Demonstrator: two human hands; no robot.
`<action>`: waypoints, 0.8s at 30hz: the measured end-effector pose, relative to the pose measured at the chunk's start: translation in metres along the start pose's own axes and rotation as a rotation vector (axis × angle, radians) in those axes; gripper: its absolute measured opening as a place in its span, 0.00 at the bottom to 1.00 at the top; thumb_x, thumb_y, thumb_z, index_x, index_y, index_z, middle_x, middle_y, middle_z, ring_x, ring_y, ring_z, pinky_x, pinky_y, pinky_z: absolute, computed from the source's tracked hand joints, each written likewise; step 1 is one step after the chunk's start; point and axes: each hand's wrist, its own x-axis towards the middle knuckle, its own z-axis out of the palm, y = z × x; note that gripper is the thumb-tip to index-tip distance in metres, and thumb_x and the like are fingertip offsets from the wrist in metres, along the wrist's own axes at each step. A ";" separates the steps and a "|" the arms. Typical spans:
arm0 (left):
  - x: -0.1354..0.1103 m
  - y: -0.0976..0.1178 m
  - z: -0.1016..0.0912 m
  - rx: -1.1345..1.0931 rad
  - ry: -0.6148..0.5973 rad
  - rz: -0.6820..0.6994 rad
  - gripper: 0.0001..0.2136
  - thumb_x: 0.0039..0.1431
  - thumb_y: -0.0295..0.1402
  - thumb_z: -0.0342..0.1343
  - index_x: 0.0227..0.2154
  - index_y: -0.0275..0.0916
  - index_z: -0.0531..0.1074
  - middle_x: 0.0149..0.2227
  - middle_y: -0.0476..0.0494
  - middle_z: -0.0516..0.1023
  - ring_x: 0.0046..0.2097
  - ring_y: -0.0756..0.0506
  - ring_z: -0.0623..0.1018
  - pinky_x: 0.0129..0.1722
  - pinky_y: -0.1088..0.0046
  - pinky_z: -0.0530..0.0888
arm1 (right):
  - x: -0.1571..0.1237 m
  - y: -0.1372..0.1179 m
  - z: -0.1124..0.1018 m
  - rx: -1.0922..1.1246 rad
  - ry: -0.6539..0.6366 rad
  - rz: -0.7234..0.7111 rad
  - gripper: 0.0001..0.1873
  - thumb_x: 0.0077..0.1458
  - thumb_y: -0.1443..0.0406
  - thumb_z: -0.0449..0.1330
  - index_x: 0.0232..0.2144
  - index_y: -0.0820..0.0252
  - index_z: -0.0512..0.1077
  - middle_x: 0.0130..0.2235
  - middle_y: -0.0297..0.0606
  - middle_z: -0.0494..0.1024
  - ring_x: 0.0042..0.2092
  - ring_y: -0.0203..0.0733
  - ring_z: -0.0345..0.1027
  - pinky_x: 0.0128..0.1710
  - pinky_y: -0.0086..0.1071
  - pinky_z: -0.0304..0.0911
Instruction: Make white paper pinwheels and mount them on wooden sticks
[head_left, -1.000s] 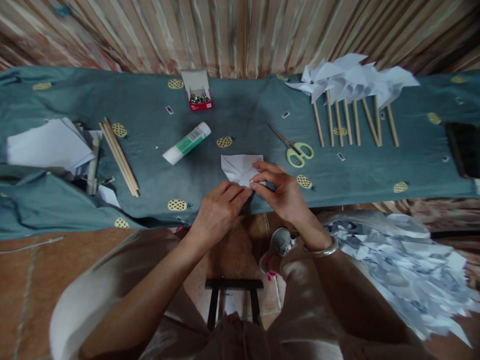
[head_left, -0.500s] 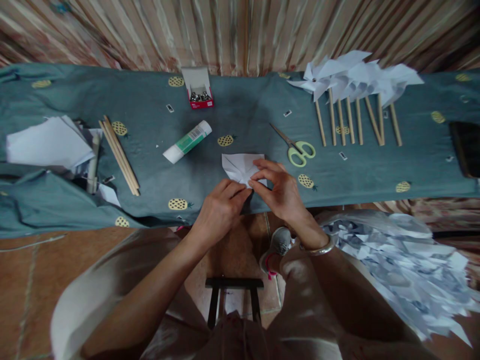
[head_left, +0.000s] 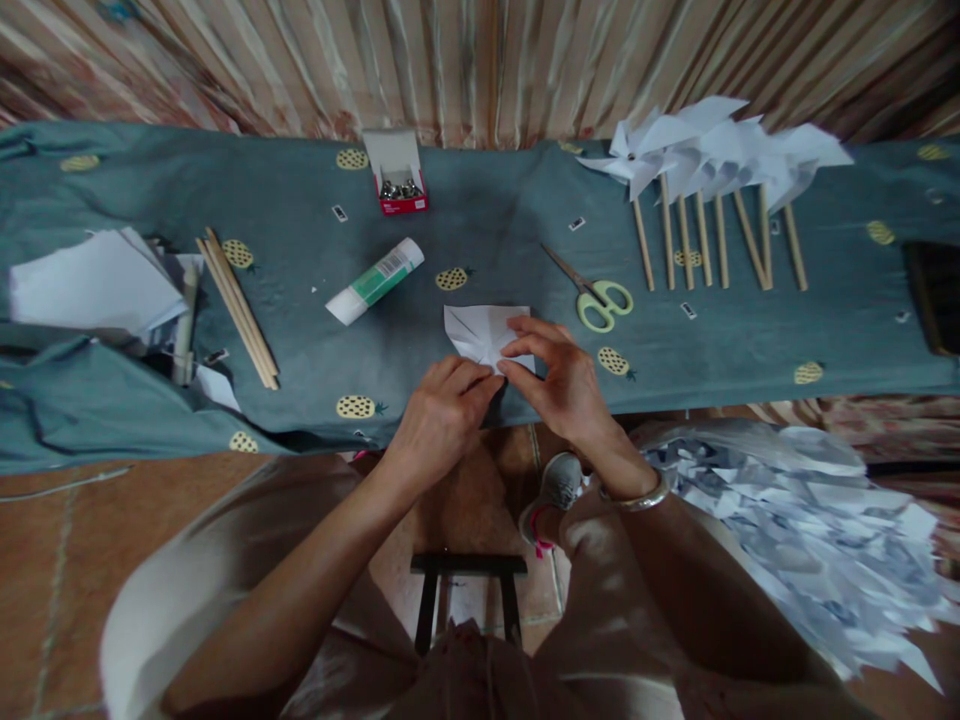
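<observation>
Folded paper (head_left: 480, 332), pinched by left hand (head_left: 442, 415) and right hand (head_left: 566, 385), on teal cloth (head_left: 495, 225); striped curtain (head_left: 480, 60) behind.

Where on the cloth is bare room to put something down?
Bare cloth lies between the glue stick and the scissors, beyond the folded paper, and between the red box and the pinwheels. Crowded: left end, paper stack and sticks.

Left hand (head_left: 442, 415) and right hand (head_left: 562, 385) pinched near edge of white folded paper (head_left: 480, 332) on teal cloth (head_left: 487, 230). Scissors (head_left: 596, 295) lay just right; glue stick (head_left: 375, 282) left; finished pinwheels (head_left: 712, 180) far right.
</observation>
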 end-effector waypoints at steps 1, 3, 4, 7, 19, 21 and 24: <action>0.000 0.000 0.000 0.011 0.001 0.002 0.10 0.66 0.28 0.51 0.45 0.33 0.75 0.40 0.40 0.80 0.42 0.43 0.74 0.40 0.66 0.73 | 0.000 0.000 0.000 0.000 -0.001 -0.001 0.02 0.54 0.67 0.64 0.32 0.57 0.77 0.52 0.44 0.78 0.53 0.50 0.71 0.54 0.47 0.65; 0.001 0.000 -0.001 0.031 0.001 0.006 0.10 0.66 0.28 0.52 0.44 0.33 0.75 0.40 0.40 0.80 0.41 0.43 0.74 0.39 0.66 0.72 | -0.001 0.001 0.001 -0.001 -0.002 -0.003 0.03 0.54 0.67 0.63 0.33 0.57 0.77 0.52 0.43 0.78 0.54 0.50 0.70 0.55 0.47 0.64; 0.001 0.001 -0.001 0.038 0.000 0.008 0.09 0.66 0.28 0.52 0.44 0.33 0.75 0.40 0.40 0.80 0.41 0.43 0.74 0.39 0.66 0.71 | -0.001 0.002 0.001 -0.001 -0.001 -0.005 0.03 0.54 0.67 0.63 0.33 0.56 0.77 0.52 0.43 0.78 0.54 0.50 0.70 0.55 0.47 0.64; 0.001 0.001 -0.002 0.048 -0.013 0.005 0.09 0.66 0.28 0.52 0.44 0.34 0.76 0.40 0.41 0.80 0.41 0.43 0.74 0.39 0.66 0.71 | -0.002 0.004 0.002 0.000 -0.001 -0.016 0.04 0.55 0.67 0.63 0.34 0.56 0.77 0.52 0.42 0.78 0.54 0.49 0.70 0.56 0.47 0.64; -0.001 0.001 0.001 -0.009 -0.008 -0.026 0.10 0.66 0.27 0.50 0.45 0.35 0.75 0.41 0.40 0.79 0.41 0.44 0.73 0.41 0.67 0.74 | -0.002 0.003 -0.002 0.021 -0.007 -0.046 0.05 0.56 0.67 0.61 0.33 0.57 0.78 0.51 0.43 0.79 0.53 0.48 0.71 0.55 0.47 0.65; -0.001 0.001 0.000 -0.010 -0.014 -0.028 0.10 0.66 0.27 0.50 0.45 0.35 0.75 0.41 0.40 0.79 0.41 0.44 0.73 0.41 0.67 0.74 | -0.002 0.003 -0.004 0.036 -0.017 -0.058 0.06 0.56 0.68 0.60 0.34 0.56 0.78 0.51 0.43 0.79 0.52 0.48 0.71 0.55 0.47 0.65; -0.001 0.001 0.000 -0.012 -0.019 -0.030 0.10 0.66 0.27 0.50 0.45 0.34 0.75 0.41 0.39 0.79 0.42 0.43 0.73 0.41 0.66 0.74 | -0.003 0.004 -0.006 0.047 -0.027 -0.054 0.06 0.54 0.68 0.61 0.34 0.56 0.78 0.52 0.43 0.78 0.53 0.49 0.71 0.55 0.48 0.65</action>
